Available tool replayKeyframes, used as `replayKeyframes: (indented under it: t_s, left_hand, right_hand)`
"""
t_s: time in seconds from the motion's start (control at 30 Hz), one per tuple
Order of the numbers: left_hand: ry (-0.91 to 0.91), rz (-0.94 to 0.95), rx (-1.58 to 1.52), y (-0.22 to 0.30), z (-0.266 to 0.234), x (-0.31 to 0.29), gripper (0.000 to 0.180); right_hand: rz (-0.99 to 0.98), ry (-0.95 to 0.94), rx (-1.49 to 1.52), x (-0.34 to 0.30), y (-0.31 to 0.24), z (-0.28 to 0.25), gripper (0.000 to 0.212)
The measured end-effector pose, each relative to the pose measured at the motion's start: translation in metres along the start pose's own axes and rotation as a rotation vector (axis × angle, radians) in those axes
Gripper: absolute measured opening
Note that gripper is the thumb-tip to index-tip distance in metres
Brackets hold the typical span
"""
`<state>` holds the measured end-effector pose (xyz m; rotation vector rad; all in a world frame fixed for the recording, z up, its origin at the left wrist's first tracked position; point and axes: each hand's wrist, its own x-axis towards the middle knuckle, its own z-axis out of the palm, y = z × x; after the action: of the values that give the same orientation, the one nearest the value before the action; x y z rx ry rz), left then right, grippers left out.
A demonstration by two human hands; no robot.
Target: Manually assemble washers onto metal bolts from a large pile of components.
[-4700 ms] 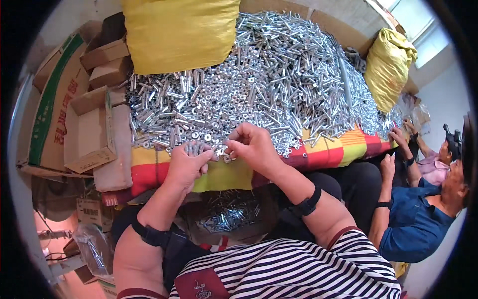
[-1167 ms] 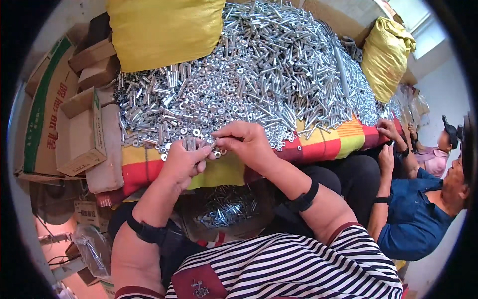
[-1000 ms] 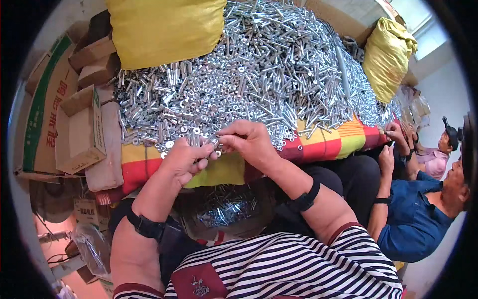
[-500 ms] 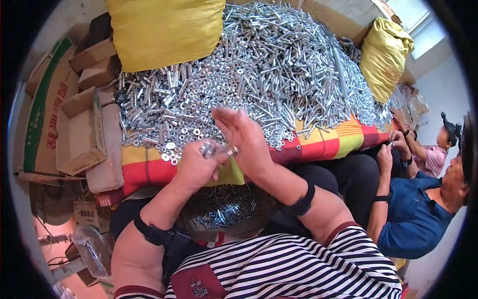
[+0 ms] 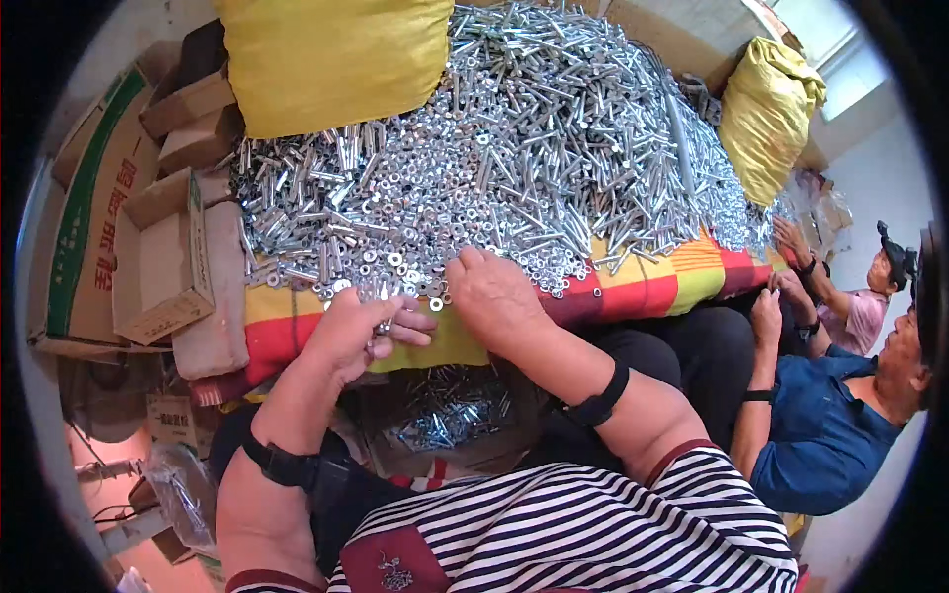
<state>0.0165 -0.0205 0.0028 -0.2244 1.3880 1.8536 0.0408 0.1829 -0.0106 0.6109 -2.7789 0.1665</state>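
Observation:
My left hand point(image 5: 358, 331) is curled round a few shiny metal fasteners point(image 5: 384, 295) at the near edge of the heap; their exact kind is hard to make out. Right of it, my right hand point(image 5: 497, 298) reaches to the front of the loose nuts and washers point(image 5: 420, 203), back of the hand up. Its fingertips are bent together there, and whatever they pinch is hidden. A flat washer point(image 5: 436, 304) lies on the cloth between the hands. Long metal bolts point(image 5: 583, 128) are piled behind, and metal sleeves point(image 5: 297, 198) lie to the left.
A checked cloth point(image 5: 638, 296) covers the front edge. Below sits a box of metal parts point(image 5: 445, 425). Cardboard boxes point(image 5: 163, 262) stand at left, and yellow sacks point(image 5: 336, 64) point(image 5: 771, 119) rest on the heap and at far right. Two people point(image 5: 825, 415) work on the right.
My hands have moved apart. The right one has gone from upright, fingers extended, to bent down at the washers; the left has dropped slightly left, still holding metal pieces.

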Motion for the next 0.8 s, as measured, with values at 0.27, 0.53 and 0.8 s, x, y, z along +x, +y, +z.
replayKeyframes:
  t_s: [0.27, 0.53, 0.8]
  left_hand:
    - [0.062, 0.109, 0.291, -0.010, -0.005, 0.008, 0.015]
    - [0.219, 0.374, 0.402, -0.018, -0.008, 0.014, 0.008]
    - [0.127, 0.370, 0.469, -0.015, 0.012, 0.012, 0.009]
  right_hand:
    - [0.106, -0.155, 0.092, -0.001, -0.018, -0.008, 0.009]
    - [0.072, -0.161, 0.081, 0.000, -0.019, -0.011, 0.008]
    - [0.562, -0.115, 1.371, -0.002, 0.003, -0.018, 0.006]
